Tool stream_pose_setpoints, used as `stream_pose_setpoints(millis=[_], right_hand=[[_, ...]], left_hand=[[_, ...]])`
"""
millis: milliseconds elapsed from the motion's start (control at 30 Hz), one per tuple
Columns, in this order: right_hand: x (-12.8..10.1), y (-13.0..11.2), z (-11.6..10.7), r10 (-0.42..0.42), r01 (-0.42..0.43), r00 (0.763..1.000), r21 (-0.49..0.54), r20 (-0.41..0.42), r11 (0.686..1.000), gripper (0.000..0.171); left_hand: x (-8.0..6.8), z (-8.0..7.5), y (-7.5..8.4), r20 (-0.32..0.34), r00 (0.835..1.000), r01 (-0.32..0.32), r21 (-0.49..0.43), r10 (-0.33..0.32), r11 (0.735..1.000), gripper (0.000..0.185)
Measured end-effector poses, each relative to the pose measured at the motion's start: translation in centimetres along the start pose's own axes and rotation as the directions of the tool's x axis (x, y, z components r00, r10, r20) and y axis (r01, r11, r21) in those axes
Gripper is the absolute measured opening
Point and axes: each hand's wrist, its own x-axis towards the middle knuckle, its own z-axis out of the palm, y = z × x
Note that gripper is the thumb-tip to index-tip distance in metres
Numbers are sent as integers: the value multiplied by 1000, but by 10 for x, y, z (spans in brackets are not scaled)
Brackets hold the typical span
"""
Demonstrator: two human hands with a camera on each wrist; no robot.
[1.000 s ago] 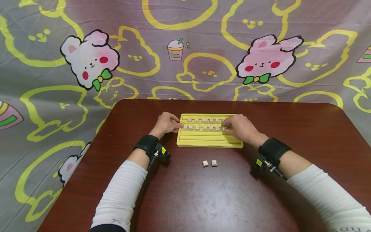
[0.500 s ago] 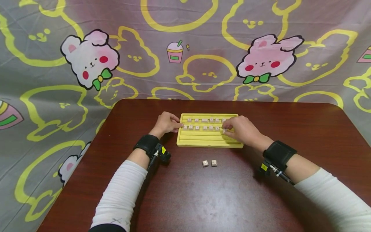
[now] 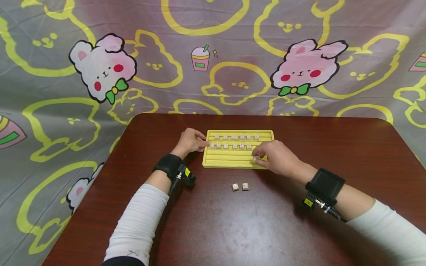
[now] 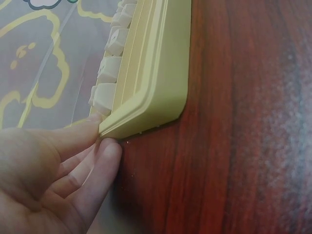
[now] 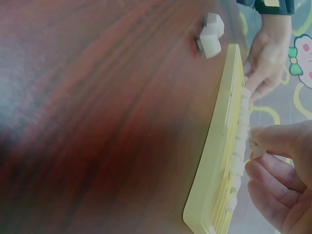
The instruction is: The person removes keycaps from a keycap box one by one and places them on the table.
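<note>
A yellow ridged tray (image 3: pixel 229 163) lies on the table, bearing two rows of pale keycaps (image 3: pixel 235 146). My left hand (image 3: pixel 191 142) grips the tray's left end; in the left wrist view the thumb and a finger meet at its corner rim (image 4: pixel 127 117). Between thumb and fingertips, my right hand (image 3: pixel 280 159) pinches a single white keycap (image 5: pixel 258 150) over the tray's lower right part. That hand covers the tray's right front corner in the head view. Two loose keycaps, one at left (image 3: pixel 235 187) and one at right (image 3: pixel 245 187), rest in front of the tray.
The dark reddish-brown table (image 3: pixel 213 229) reaches back to a patterned cloth (image 3: pixel 239 99) hanging behind it. Each wrist wears a black strap with a small camera, the right strap (image 3: pixel 325 186) and the left strap (image 3: pixel 168 166).
My right hand has drawn the keycap away from the right end of the second row and toward the tray's front, uncovering the end of the back row. The left hand stays put.
</note>
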Motion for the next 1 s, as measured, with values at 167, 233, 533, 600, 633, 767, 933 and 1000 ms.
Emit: stream_pose_setpoints(millis=[167, 233, 533, 600, 633, 767, 933, 1000], right_hand=[[-5, -5, 0, -22, 22, 1000, -14, 2, 1000, 17], [-7, -8, 0, -27, 27, 1000, -17, 3, 999, 17], [-16, -14, 2, -75, 75, 997, 5, 7, 997, 13], [-18, -14, 2, -82, 82, 997, 7, 7, 997, 12], [-18, -15, 2, -82, 82, 997, 9, 7, 997, 12], [-21, -15, 3, -77, 77, 997, 22, 13, 997, 12], [-25, -15, 6, -81, 81, 996, 29, 22, 996, 11], [-26, -14, 8, -85, 85, 996, 25, 25, 996, 10]], left_hand=[[0, 0, 0, -7, 1000, 10, 1, -10, 1000, 31], [0, 0, 0, -7, 1000, 10, -1, -10, 1000, 31], [1, 1, -1, -8, 1000, 1, -3, -1, 1000, 30], [1, 1, -1, -10, 1000, 0, 4, 0, 1000, 30], [1, 1, -1, -11, 1000, -3, 7, 3, 1000, 30], [1, 1, -1, -15, 1000, -12, 13, 12, 1000, 30], [1, 2, -1, -12, 1000, -8, 16, 9, 1000, 30], [1, 2, -1, -10, 1000, -8, 19, 8, 1000, 30]])
